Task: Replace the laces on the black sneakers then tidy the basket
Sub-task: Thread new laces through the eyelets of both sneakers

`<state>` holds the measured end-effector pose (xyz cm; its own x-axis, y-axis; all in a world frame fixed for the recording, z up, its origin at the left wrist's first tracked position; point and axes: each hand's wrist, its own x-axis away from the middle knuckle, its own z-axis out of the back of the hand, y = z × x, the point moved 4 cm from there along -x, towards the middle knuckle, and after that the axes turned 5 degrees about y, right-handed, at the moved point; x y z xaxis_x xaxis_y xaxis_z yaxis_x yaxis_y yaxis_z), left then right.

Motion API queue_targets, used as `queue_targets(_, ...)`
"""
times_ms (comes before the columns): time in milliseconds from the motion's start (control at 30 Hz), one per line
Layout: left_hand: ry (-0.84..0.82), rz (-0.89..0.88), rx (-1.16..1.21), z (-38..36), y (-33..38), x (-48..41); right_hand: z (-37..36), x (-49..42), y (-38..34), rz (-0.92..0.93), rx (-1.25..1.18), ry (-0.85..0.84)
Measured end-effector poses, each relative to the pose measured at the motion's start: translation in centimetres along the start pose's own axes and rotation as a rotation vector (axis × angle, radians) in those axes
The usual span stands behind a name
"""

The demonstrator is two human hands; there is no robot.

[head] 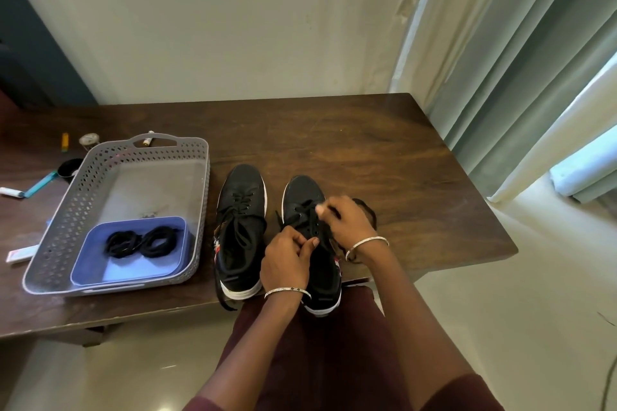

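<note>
Two black sneakers with white soles stand side by side near the table's front edge, toes pointing away. The left sneaker (241,210) has loose laces, one end hanging over the edge. Over the right sneaker (305,197), my left hand (286,260) pinches a black lace (300,210) at the eyelets, and my right hand (347,223) pinches the same lace a little further up. A grey perforated basket (83,207) at the left holds a blue tray (100,264) with two coiled black laces (143,240).
Small items lie left of the basket: a teal pen (40,184), a black round lid (69,167), a white tube (11,192), an orange stick (65,141). A wall stands behind the wooden table (384,150), curtains (521,60) at the right.
</note>
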<state>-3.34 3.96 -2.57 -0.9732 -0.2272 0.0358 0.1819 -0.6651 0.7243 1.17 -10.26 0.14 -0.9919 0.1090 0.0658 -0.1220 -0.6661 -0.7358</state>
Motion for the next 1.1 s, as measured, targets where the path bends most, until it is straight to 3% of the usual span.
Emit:
queue_targets(133, -0.004, 0.006, 0.009, 0.0, 0.0, 0.0, 2.2, 1.3, -1.7, -0.079, -1.049, -0.004)
queue_targets(200, -0.005, -0.002, 0.014, 0.0, 0.0, 0.0, 2.8, 1.7, -1.7, -0.187, -1.262, -0.01)
queue_targets(267, -0.004, -0.01, 0.018, 0.0, 0.0, 0.0, 2.7, 1.6, -0.1, -0.318, -1.081, 0.074)
queue_targets(333, -0.002, -0.015, 0.019, 0.1, 0.0, 0.0, 2.2, 1.4, 1.7, -0.312, -0.59, 0.152)
queue_targets(433, -0.001, -0.043, 0.04, 0.1, 0.0, 0.1, 0.4, 1.1, 2.7, -0.17, -0.014, 0.049)
queue_targets(533, 0.006, -0.101, 0.051, 0.3, 0.0, 0.2, -0.4, 0.7, 2.5, -0.131, 0.298, -0.02)
queue_targets(600, 0.008, -0.126, 0.047, 0.3, -0.1, 0.1, -0.1, 0.3, 1.7, -0.062, 0.279, -0.023)
queue_targets(733, -0.006, -0.135, 0.02, 0.2, -0.1, 0.0, 1.1, 0.9, -0.1, -0.064, -0.479, -0.022)
queue_targets(800, -0.013, -0.136, 0.016, 0.2, -0.1, 0.0, 1.3, 1.4, 0.3, -0.133, -0.648, -0.044)
queue_targets(933, -0.019, -0.149, 0.004, 0.4, 0.0, 0.1, 1.8, 2.1, 2.2, -0.328, -0.672, 0.036)
queue_targets(1100, -0.057, -0.206, -0.037, 0.7, 0.4, 0.3, 1.3, 1.8, 4.0, -0.439, -0.473, 0.129)
